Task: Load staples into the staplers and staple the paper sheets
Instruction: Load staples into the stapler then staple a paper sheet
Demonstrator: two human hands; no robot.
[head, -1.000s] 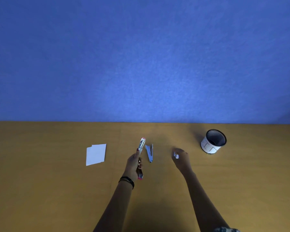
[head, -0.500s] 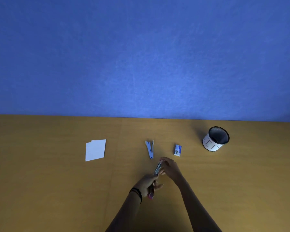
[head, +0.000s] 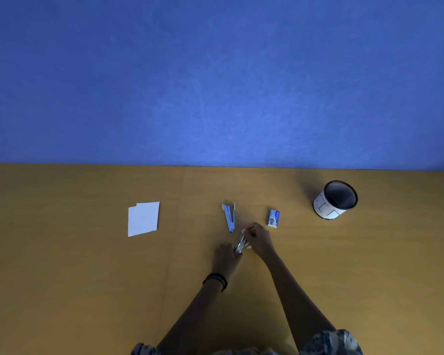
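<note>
Left hand, right hand grip stapler (seemingly open) well inside table edge.

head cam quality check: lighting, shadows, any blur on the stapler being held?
Head view: dim, with a blue cast, no glare; the mesh cup throws a soft shadow leftward on the table; the stapler gripped by the left hand and right hand is small and smeared, detail lost.

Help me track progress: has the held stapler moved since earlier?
Yes. The held stapler moved from left of the blue stapler to its near right.
</note>
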